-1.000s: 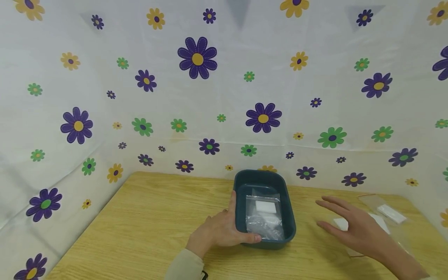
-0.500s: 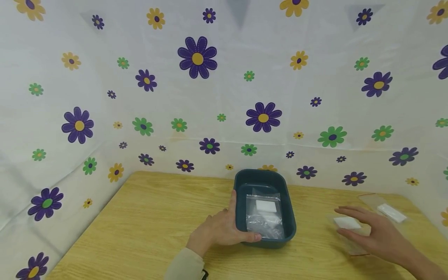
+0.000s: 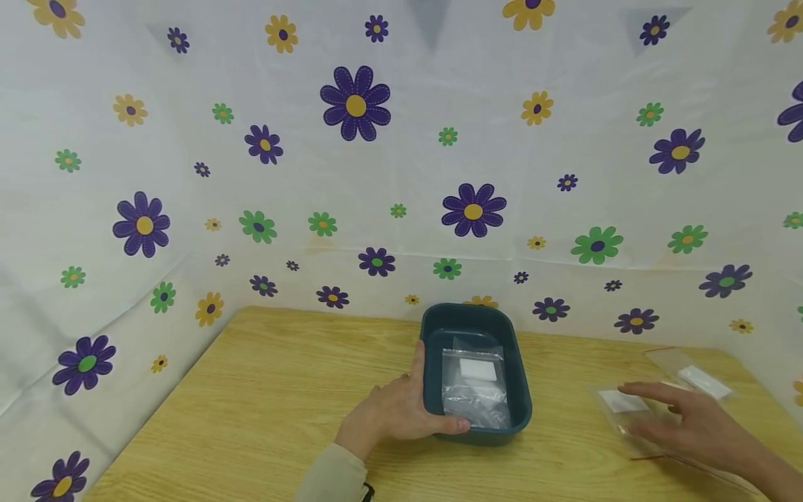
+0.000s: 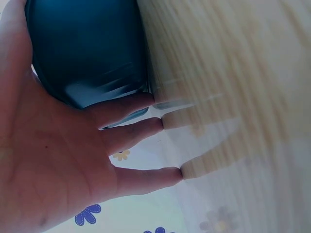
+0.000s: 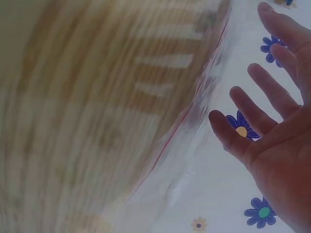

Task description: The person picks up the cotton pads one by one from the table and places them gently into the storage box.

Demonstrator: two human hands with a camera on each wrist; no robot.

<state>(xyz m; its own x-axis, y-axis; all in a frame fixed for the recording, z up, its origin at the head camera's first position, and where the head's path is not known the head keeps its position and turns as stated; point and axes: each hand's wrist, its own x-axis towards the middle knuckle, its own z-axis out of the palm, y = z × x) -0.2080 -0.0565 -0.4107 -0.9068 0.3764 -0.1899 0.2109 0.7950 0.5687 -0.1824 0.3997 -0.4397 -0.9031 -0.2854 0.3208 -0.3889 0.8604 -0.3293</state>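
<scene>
My left hand (image 3: 401,411) rests against the near left corner of a dark teal plastic bin (image 3: 523,390). The thumb lies over the near rim and the other fingers stretch along the outer left side. The left wrist view shows straight fingers (image 4: 146,180) with their tips at the wood tabletop. Inside the bin lie clear zip bags (image 3: 454,401), one with a white block (image 3: 478,369). My right hand (image 3: 696,425) hovers with spread fingers over a clear zip bag (image 3: 611,418) holding a white piece (image 3: 621,401). In the right wrist view the palm shows bare.
Farther right, a second clear bag (image 3: 665,359) with a white block (image 3: 704,382) lies on the wood table (image 3: 301,376). A white flowered cloth (image 3: 401,167) hangs behind the table and along its sides.
My right hand has moved right and toward the near side, to the lower part of the zip bag. The left hand and the bin have stayed in place.
</scene>
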